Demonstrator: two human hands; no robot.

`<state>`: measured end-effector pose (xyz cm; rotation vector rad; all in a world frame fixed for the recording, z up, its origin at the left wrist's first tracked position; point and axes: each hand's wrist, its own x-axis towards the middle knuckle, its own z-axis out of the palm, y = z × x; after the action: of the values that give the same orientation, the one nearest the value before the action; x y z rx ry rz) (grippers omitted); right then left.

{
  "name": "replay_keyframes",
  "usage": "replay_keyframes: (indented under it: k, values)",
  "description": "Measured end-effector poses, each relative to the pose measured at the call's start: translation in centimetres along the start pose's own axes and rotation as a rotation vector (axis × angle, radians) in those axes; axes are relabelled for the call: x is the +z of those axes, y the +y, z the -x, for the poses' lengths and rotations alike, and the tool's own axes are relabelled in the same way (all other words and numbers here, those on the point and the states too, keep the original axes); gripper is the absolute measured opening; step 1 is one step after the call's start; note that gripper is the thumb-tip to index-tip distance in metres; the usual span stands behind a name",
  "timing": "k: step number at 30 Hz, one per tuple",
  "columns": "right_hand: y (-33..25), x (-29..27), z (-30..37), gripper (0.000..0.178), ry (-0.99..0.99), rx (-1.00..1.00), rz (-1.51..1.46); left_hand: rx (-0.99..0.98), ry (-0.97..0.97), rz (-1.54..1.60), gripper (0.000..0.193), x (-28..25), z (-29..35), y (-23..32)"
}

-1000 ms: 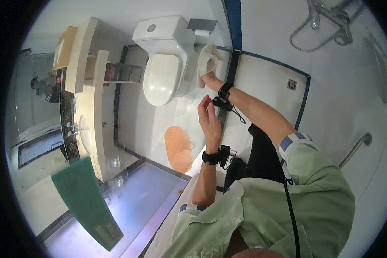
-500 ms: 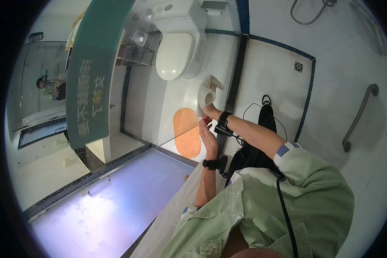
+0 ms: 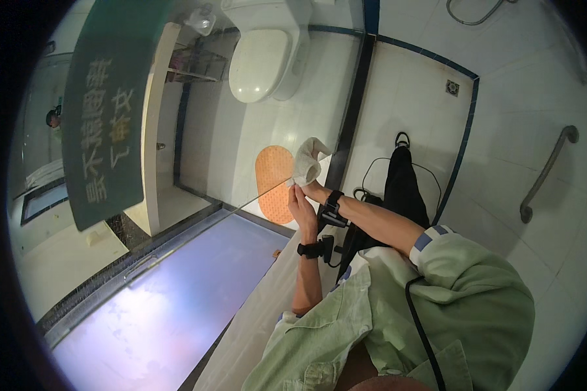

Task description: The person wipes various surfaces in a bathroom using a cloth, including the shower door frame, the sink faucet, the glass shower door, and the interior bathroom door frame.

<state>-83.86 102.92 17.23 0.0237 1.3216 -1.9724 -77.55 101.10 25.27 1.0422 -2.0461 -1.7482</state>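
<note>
A greyish-white cloth (image 3: pixel 308 163) is bunched over my right hand (image 3: pixel 315 191), which is closed on it; most of those fingers are hidden under the folds. Just beside it, my left hand (image 3: pixel 302 211) has its fingers raised and pressed together at the lower end of the cloth, seeming to pinch it. Both hands are at the thin edge of a clear glass panel (image 3: pixel 257 197), which runs up to the cloth. Each wrist wears a black strap with a small device.
Beyond the glass, an orange oval mat (image 3: pixel 274 176) lies on the floor near a white toilet (image 3: pixel 259 65). A frosted door (image 3: pixel 195 280) with a handle is at the lower left, below a green sign (image 3: pixel 111 124). A grab bar (image 3: pixel 548 173) is on the right wall; a cable (image 3: pixel 372 171) loops around my foot.
The view has shifted slightly. My hands and the cloth have moved a little left, and my left fingers have come up from beside my right wrist to the cloth's lower end.
</note>
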Motion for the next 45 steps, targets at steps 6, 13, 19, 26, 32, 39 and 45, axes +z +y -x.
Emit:
replay_keyframes:
  k: [6,13,19,26,32,39,45]
  values:
    - [1.8,-0.7,-1.0,0.029,0.047,0.214,-0.204,-0.019,-0.065,-0.035,0.039,-0.2,-1.6,-4.5]
    - [7.5,-1.8,-4.5,0.048,0.037,0.318,-0.185,0.040,-0.158,-0.188,0.048,-1.8,-2.5,-9.1]
    - [5.6,-2.6,-6.1,0.050,0.113,0.301,-0.058,-0.078,-0.191,-0.133,0.050,-0.7,-3.7,-6.0]
    - [-5.9,-4.1,-7.9,0.032,0.102,0.170,-0.240,0.070,-0.307,-0.164,0.048,3.9,-6.9,3.4]
    - [-22.3,-11.1,-15.3,0.027,0.022,-0.090,-0.093,0.230,-0.379,-0.181,0.054,14.0,-12.7,16.8]
    - [-44.3,-18.5,-24.3,0.026,0.005,-0.155,-0.282,0.435,-0.315,-0.156,0.053,27.8,-22.7,27.4]
    - [-45.7,-21.7,-30.0,0.038,0.341,-0.102,-0.252,0.377,-0.418,0.021,0.054,32.9,-27.3,28.5]
